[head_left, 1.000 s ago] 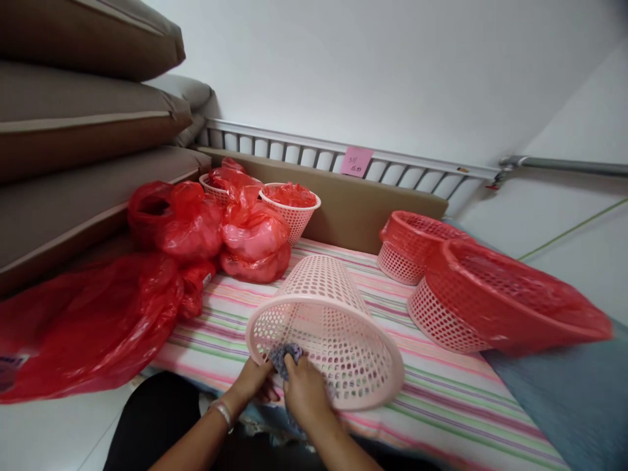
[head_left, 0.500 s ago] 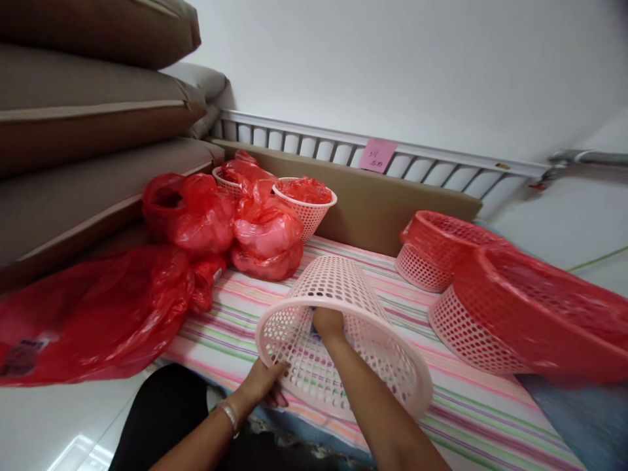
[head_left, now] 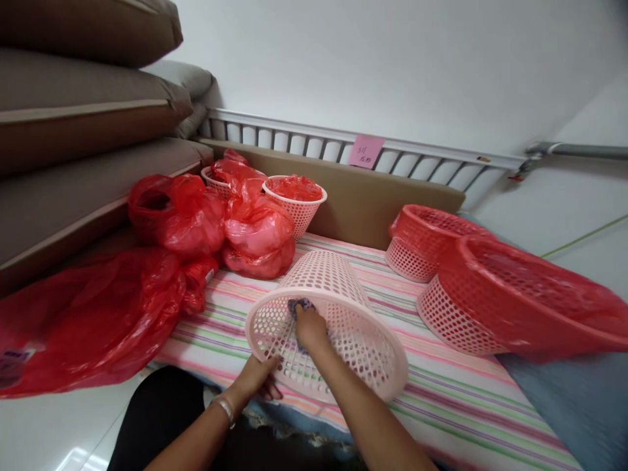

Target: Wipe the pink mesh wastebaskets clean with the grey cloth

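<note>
A pale pink perforated plastic basket (head_left: 338,271) lies on its side on the striped cloth (head_left: 441,409), its wide mouth facing me. My left hand (head_left: 262,378) grips the lower left of the rim, thumb on the inner side and fingers beneath. Inside the mouth, near the upper rim, my right hand (head_left: 311,327) is closed on a dark patterned cloth (head_left: 300,306). Part of that rag hangs below the fingers, against the holes of the basket wall.
On the right stand two pink baskets lined with red plastic bags, one nearer (head_left: 456,317) and one farther (head_left: 409,258). Red bags (head_left: 176,216) and another lined basket (head_left: 301,212) sit at the back left. Stacked cushions (head_left: 88,131) rise at the left; a radiator (head_left: 294,140) lines the wall.
My right hand has come from deeper inside the basket toward its mouth, bringing the cloth into view. My left hand keeps its hold on the rim. The whole view has shifted slightly.
</note>
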`<state>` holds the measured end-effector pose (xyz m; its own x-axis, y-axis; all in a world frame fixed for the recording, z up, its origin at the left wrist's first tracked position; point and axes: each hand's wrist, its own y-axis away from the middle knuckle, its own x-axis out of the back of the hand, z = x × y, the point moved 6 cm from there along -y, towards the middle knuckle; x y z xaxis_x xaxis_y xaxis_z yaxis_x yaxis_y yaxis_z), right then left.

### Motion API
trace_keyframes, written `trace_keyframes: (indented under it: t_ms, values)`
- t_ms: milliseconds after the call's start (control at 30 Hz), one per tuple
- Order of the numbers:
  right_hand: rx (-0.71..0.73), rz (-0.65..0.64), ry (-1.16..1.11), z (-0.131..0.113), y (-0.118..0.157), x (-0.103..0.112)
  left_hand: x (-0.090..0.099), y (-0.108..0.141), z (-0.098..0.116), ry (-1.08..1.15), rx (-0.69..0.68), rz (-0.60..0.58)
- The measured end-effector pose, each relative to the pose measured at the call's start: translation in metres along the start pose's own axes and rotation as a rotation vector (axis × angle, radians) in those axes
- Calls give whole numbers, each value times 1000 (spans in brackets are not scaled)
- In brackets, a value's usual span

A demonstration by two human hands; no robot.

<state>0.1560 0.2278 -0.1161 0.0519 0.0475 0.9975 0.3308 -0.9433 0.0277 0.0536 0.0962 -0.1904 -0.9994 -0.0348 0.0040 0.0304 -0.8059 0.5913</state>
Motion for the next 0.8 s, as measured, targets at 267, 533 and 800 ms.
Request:
trace_keyframes:
  t_ms: [267, 533, 800]
  values:
    - [213, 24, 128, -30, 95, -4, -1, 10, 9, -28, -41, 3]
    - [223, 9, 137, -26, 106, -3, 32, 5, 21, -31, -136, 46]
    - [-21, 24, 10, 7, 12, 9, 27, 8, 7, -33, -110, 25]
